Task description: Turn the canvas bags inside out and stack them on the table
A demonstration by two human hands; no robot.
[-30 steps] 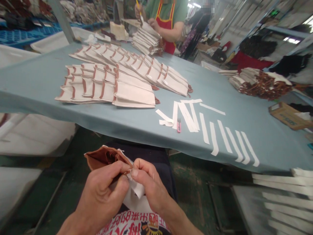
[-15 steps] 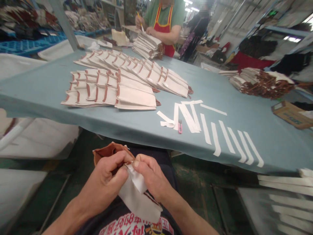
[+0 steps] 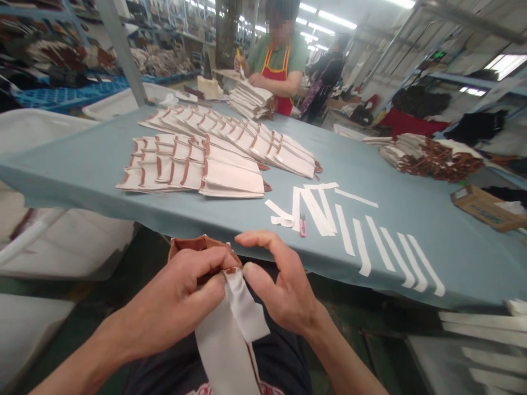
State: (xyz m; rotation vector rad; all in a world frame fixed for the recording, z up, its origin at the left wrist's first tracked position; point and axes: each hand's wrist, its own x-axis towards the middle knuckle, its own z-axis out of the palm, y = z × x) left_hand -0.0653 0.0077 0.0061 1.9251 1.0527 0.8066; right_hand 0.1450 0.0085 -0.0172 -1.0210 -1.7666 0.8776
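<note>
Below the table's near edge, my left hand (image 3: 179,299) is closed on a brown-and-white fabric piece (image 3: 197,249), thumb and fingers pinching its brown top. A white strip (image 3: 233,323) hangs down from the piece over my lap. My right hand (image 3: 280,282) is beside it, thumb pressed on the white strip near the pinch, with the index finger raised and curled above.
The blue-grey table (image 3: 391,181) carries rows of overlapping white pieces with brown trim (image 3: 197,164), several white strips (image 3: 362,236) and a small pink cutter (image 3: 302,225). A person in a red apron (image 3: 282,60) works at the far end. A cardboard box (image 3: 481,206) sits right.
My hands have risen toward the table edge. The white strip has come away and hangs longer. My right index finger has lifted off the pinch.
</note>
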